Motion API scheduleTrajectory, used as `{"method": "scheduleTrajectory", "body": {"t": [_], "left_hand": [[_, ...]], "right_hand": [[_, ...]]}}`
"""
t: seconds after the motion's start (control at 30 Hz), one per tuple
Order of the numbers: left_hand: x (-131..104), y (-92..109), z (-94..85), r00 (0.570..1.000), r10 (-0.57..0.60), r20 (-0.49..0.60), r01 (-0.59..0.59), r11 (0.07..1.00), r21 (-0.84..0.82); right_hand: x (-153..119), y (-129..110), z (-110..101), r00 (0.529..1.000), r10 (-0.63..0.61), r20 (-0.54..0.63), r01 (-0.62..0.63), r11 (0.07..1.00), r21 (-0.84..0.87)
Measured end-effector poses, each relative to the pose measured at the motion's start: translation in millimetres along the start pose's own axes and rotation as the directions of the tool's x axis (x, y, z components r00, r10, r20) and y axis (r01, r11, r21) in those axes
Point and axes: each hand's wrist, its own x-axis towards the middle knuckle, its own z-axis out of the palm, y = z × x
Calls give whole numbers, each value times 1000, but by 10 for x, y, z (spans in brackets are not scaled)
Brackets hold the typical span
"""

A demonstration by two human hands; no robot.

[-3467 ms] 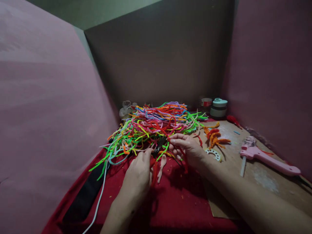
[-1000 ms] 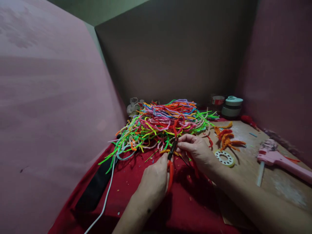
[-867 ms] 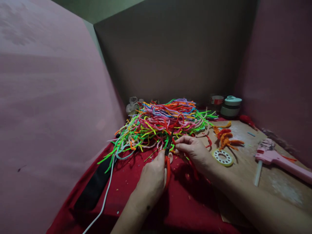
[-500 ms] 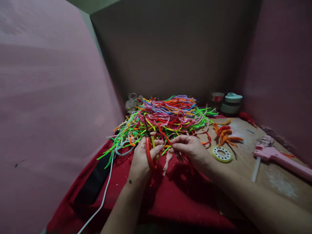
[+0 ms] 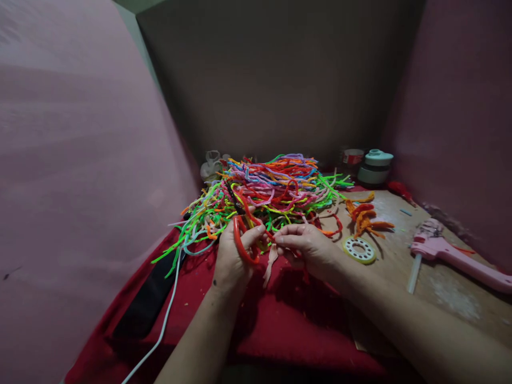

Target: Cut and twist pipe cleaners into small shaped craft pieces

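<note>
My left hand (image 5: 231, 252) is closed around red-handled scissors (image 5: 239, 241), whose dark blades point up and away towards the pile. The thumb and fingers of that hand also pinch a red pipe cleaner (image 5: 248, 213). My right hand (image 5: 308, 245) is closed, its thumb and index finger pinching the same red pipe cleaner just right of the left thumb. Part of a yellow strand shows beneath the left fingers, partly hidden. Just below the hands lies a pale pink shaped strip (image 5: 271, 265). Behind them spreads a heap of many-coloured pipe cleaners (image 5: 276, 181).
A cardboard sheet (image 5: 424, 314) on the right bears orange fuzzy pieces (image 5: 366, 218), a round white-and-yellow disc (image 5: 359, 249) and a pink glue gun (image 5: 448, 250). At left, a black phone (image 5: 144, 304) and white cable (image 5: 168, 314) rest on the red cloth (image 5: 296, 330). A teal-lidded jar (image 5: 375, 166) stands behind.
The red pipe cleaner has shifted from upright between the hands to lying across the left fingers. The scissors' handles have turned in my left hand. The whole view has moved slightly.
</note>
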Motion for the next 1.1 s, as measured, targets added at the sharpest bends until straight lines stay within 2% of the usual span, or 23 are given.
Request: {"method": "scheduleTrajectory", "body": {"t": [0.1, 0.23, 0.47, 0.67, 0.77, 0.83, 0.9, 0.93, 0.97, 1.03, 1.1], "left_hand": [[-5, -29, 8, 998, 46, -35, -47, 998, -42], [-23, -22, 17, 996, 86, -31, -88, 994, -67], [-78, 47, 17, 992, 118, 41, -117, 992, -40], [-86, 45, 27, 988, 140, 62, -138, 990, -31], [-72, 44, 24, 986, 164, 37, -166, 983, 72], [-69, 36, -13, 982, 186, -14, -177, 954, 241], [-75, 9, -81, 966, 255, -39, -208, 857, 471], [-79, -13, -120, 952, 307, -4, -246, 771, 588], [-84, -39, -157, 935, 347, 76, -302, 663, 685], [-96, -96, -212, 895, 351, 276, -413, 413, 812], [-108, -148, -229, 843, 315, 435, -503, 180, 845]], "right_hand": [[-22, -35, 23, 998, -42, -44, 42, 999, -11], [-49, -60, 48, 997, -58, -40, 58, 998, -2], [-54, -40, 34, 995, 61, 80, -67, 995, 74], [-66, -60, 66, 1000, 4, -15, -1, 981, 192], [-79, -84, 79, 997, -38, -70, 47, 990, 136], [-92, -116, 80, 978, -161, -136, 161, 987, -6], [-106, -150, 71, 915, -348, -202, 303, 926, -224], [-112, -163, 63, 866, -448, -225, 359, 867, -344], [-116, -171, 52, 811, -534, -237, 393, 799, -456], [-116, -170, 29, 709, -663, -242, 414, 669, -617], [-105, -156, 8, 647, -723, -243, 410, 599, -688]]}}
